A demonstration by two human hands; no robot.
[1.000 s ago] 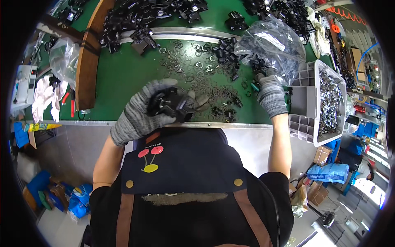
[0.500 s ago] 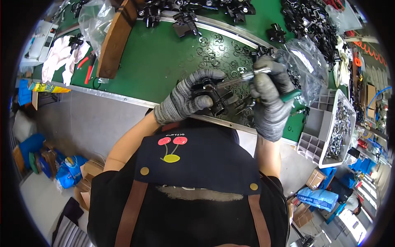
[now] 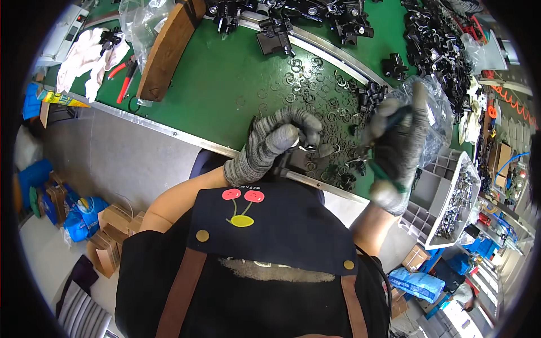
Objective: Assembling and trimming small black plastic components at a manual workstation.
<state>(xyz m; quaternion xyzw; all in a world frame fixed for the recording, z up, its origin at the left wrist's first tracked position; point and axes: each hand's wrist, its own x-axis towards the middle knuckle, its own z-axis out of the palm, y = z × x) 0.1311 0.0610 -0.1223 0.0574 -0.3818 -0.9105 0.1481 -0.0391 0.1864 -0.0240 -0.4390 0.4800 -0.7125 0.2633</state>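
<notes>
My left hand (image 3: 267,141), in a grey striped knit glove, is curled with thumb and fingers around a black moulded part (image 3: 295,162) near the table's front edge; the hand hides much of it. To the right, my gloved right hand (image 3: 401,149) is smeared by motion. Its palm wraps green-handled pliers (image 3: 385,173), whose metal tips point left toward the table, and one finger sticks up. Between and beyond the hands, many thin metal retaining rings (image 3: 332,107) lie scattered on the green table (image 3: 225,79).
A wooden board (image 3: 166,56) stands at left, beside red-handled pliers (image 3: 125,84) and white cloth (image 3: 84,59). Black assemblies (image 3: 276,36) line the metal rail at the back, and more are heaped at far right (image 3: 437,50). A clear plastic bag (image 3: 434,115) and a white divided bin (image 3: 433,186) flank my right hand.
The right hand has swung right and away from the black part, taking the pliers with it. My left hand has turned over, bringing the part lower, closer to the table edge.
</notes>
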